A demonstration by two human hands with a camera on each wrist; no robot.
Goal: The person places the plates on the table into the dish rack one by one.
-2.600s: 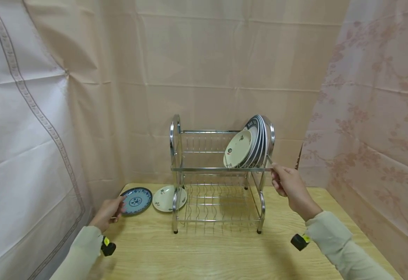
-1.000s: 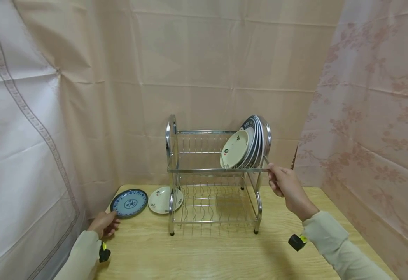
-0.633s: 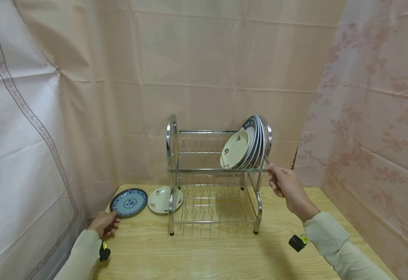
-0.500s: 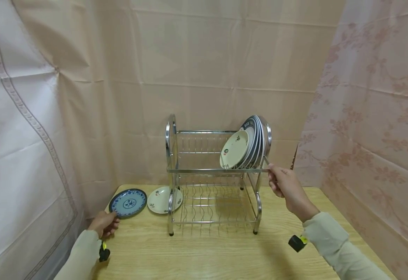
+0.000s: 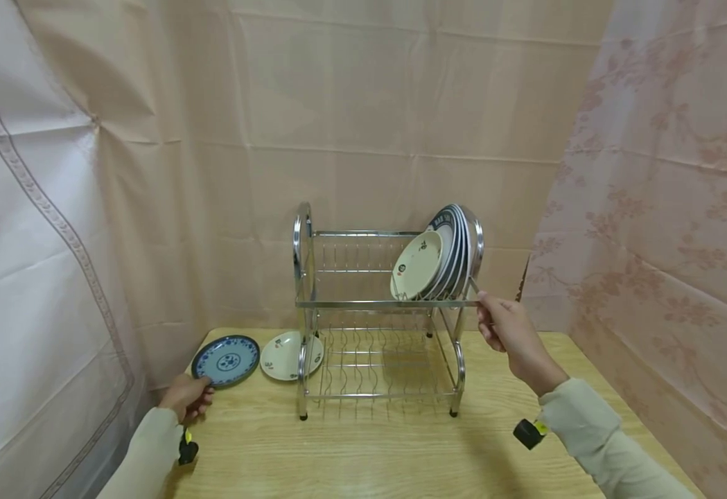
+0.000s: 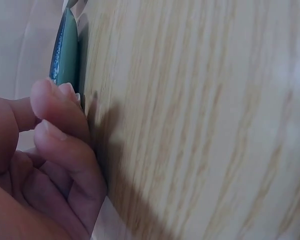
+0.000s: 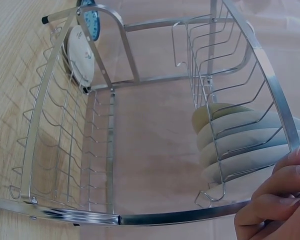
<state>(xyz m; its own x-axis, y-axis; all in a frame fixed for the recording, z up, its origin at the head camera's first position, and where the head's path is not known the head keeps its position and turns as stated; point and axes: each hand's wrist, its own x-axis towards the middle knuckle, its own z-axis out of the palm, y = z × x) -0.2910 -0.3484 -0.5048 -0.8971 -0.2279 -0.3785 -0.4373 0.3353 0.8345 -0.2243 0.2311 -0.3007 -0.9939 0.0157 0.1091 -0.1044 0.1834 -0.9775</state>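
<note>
On the left of the table a blue patterned plate (image 5: 226, 359) lies face up. My left hand (image 5: 186, 398) pinches its near-left rim between thumb and fingers; in the left wrist view the plate's teal edge (image 6: 67, 57) meets the fingertips. Beside it a cream plate (image 5: 285, 357) lies flat, partly behind the leg of a two-tier metal dish rack (image 5: 375, 303). With my right hand (image 5: 515, 336) I grip the front right corner of the rack's upper tier. Several plates lean upright at that tier's right end, a cream flowered plate (image 5: 416, 267) foremost.
The rack's lower tier (image 5: 363, 364) has wire slots and stands on black feet. A beige curtain (image 5: 363, 125) hangs behind the wooden table (image 5: 375, 457), with white cloth (image 5: 26, 277) on the left and floral cloth (image 5: 681, 208) on the right.
My left hand has moved from the blue plate's left side to its near-left rim. The right hand stays on the rack corner. The head view has shifted slightly.
</note>
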